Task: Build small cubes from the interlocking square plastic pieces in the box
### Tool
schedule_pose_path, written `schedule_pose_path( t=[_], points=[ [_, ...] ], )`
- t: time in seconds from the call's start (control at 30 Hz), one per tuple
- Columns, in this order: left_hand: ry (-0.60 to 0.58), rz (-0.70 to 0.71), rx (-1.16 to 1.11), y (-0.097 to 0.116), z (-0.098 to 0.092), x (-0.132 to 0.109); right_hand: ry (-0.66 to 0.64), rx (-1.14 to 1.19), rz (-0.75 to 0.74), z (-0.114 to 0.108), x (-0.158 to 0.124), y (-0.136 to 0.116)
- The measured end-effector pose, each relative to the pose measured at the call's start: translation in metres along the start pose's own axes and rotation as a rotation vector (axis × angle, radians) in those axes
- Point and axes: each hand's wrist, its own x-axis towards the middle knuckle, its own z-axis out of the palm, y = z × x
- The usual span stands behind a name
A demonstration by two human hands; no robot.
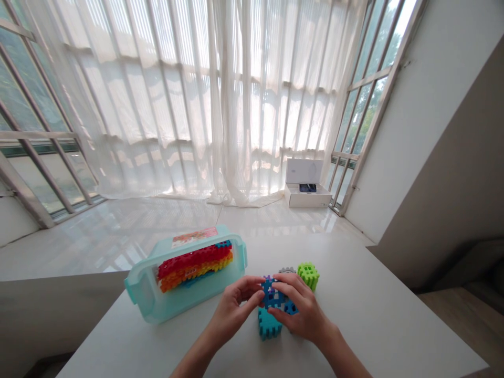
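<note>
Between my two hands is a blue notched building block panel [271, 298] with openings in it and a bit of purple along its top edge. My left hand [240, 304] pinches its left side with thumb and fingers. My right hand [297, 304] grips its right side, thumb low and fingers over the top. A teal stack of notched pieces [270, 324] stands just below, on the table. Another blue piece [290, 307] shows partly under my right hand. Behind the hands are a grey piece [287, 270] and a lime green stack [308, 275], both partly covered.
A pale turquoise plastic bin [189, 310] lies left on the white table [354, 315], holding red, orange, yellow and blue panels [197, 262]. An open white box [309, 198] with a dark device sits at the back right, before the sheer curtain [236, 105] and barred windows.
</note>
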Motion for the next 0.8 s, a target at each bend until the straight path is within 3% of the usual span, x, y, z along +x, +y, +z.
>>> schedule_pose_path(
  t=[0.1, 0.2, 0.37, 0.53, 0.8],
  points=[
    [0.025, 0.022, 0.020, 0.004, -0.001, 0.001, 0.076, -0.023, 0.077, -0.017, -0.013, 0.000],
    [0.087, 0.029, 0.030, 0.007, -0.004, 0.003, 0.181, -0.051, 0.247, -0.036, -0.039, 0.005],
    [0.206, 0.041, 0.011, 0.009, -0.007, 0.007, 0.171, -0.053, 0.427, -0.048, -0.077, 0.016],
    [0.283, 0.041, 0.000, 0.006, -0.011, 0.010, 0.134, -0.059, 0.459, -0.038, -0.083, 0.016],
    [0.301, 0.051, 0.002, 0.004, -0.014, 0.011, 0.109, -0.102, 0.415, -0.035, -0.089, 0.016]
  ],
)
